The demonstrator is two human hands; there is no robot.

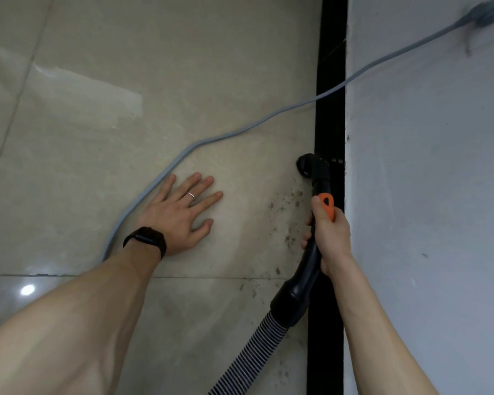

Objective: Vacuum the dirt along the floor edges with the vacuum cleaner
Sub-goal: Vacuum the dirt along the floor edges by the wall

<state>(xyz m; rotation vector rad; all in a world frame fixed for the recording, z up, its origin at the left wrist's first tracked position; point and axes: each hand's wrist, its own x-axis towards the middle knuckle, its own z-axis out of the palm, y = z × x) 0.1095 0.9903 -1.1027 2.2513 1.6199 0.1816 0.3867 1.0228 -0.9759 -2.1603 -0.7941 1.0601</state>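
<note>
While the nozzle is held at the black floor edge | handle is gripped by right hand | left hand is spread flat on floor | dirt is left nearer the person; task judged unfinished.

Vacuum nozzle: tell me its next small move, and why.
Probably draw the nozzle back along the black edge strip, slightly left: dark dirt specks lie on the tile just behind it, while the right hand grips the wand.

glossy floor tiles, ribbed plastic hose
</note>
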